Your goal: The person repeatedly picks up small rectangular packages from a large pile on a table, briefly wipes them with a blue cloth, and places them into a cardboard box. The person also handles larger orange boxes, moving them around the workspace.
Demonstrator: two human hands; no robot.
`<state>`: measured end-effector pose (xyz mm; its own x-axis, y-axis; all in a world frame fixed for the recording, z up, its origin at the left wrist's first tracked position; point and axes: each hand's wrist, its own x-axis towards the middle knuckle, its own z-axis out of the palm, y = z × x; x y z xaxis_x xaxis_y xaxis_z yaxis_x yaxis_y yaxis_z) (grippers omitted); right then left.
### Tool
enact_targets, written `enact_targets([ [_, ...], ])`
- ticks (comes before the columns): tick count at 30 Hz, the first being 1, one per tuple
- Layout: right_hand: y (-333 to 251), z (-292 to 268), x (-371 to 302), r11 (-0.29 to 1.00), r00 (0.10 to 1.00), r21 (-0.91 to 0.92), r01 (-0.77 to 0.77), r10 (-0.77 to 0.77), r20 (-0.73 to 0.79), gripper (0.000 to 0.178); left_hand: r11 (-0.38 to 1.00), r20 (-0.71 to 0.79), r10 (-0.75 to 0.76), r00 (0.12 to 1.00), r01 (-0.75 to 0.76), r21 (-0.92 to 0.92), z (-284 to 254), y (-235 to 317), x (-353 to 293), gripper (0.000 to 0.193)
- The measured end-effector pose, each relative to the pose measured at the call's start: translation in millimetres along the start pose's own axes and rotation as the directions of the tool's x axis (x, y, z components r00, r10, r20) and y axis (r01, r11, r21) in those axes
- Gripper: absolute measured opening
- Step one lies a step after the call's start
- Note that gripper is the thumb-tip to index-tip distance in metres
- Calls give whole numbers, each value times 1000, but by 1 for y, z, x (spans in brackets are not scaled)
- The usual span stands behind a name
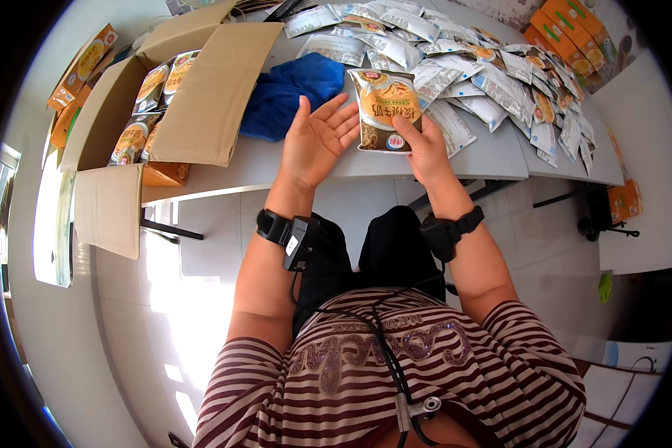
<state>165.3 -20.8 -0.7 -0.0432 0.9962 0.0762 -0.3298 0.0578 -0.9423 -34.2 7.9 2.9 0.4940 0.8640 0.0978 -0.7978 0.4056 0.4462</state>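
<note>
Far L on my feed, approx. 10 o'c., I've got orange boxes (pixel 82 63), partly hidden behind an open cardboard carton (pixel 213 93). Carton's on the table (pixel 493 160), flaps splayed, one hanging past the near edge toward 9 o'c. Inside I can see brown-and-orange pkts (pixel 133 138), printed sides showing.

Next R, betw. 11 and 12 o'c., a blue cloth (pixel 306 86) lies crumpled just beside the carton's long flap.

L hand (pixel 317 142) is just shy of 12 o'c.: wide open, palm up, thumb well away from the fingers, nothing in it. Fingertips are right by the L edge of the held packet; can't tell from here if they touch. Black strapped unit (pixel 299 240) on that wrist, w/ a cable running down.

Held packet (pixel 381 101), brown w/ orange, sits betw. 12 and 1 o'c., face toward me, over the table's near part. R hand (pixel 428 153), betw. 1 and 2 o'c., has it pinched at the lower R corner: thumb flat on the front, fingers mostly hidden behind. 2nd black unit (pixel 442 235) on that wrist.

Beyond, approx. 1:30, a big loose pile of packets (pixel 489 86), mostly pale sides up, a few orange faces mixed in. More orange cartons (pixel 567 33) past it, same bearing. One orange box (pixel 624 201) down lower, approx. 3 o'c.
</note>
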Motion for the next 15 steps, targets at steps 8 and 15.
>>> enact_targets([
  [8, 7, 29, -3, 873, 967, -424, 242, -250, 37, 38, 925, -25, -22, 999, 30, 379, 10, -8, 1, 27],
  [15, 7, 30, -3, 861, 975, -466, 203, -222, 14, 39, 927, -41, 12, 999, 4, 376, 6, -9, 2, 20],
])
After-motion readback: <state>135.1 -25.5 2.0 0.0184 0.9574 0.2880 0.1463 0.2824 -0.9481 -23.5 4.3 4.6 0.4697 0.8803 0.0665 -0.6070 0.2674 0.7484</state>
